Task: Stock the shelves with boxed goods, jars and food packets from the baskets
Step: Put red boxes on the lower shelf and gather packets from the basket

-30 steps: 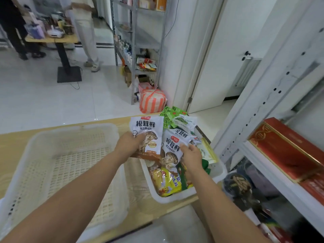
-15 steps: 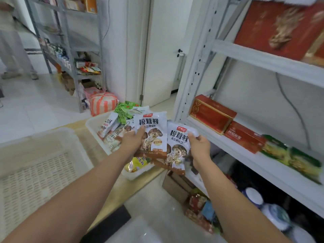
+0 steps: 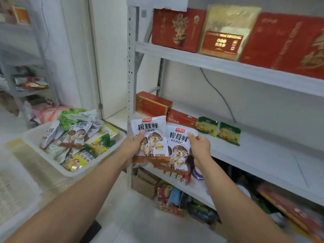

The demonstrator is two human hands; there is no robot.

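Left hand (image 3: 133,148) and right hand (image 3: 199,146) are held up before the shelving, each closed round one mushroom packet. The middle shelf (image 3: 254,155) lies ahead and to the right, its bare board stretching rightward beyond the red boxes (image 3: 153,104) and green packets (image 3: 217,131). The basket (image 3: 98,163) is seen low at the left. The left packet (image 3: 150,130) is gripped at its side by the left hand, the right packet (image 3: 178,142) pinched at its edge by the right hand, which is judged nearer the bare board. Both packets are held upright, slightly overlapped.
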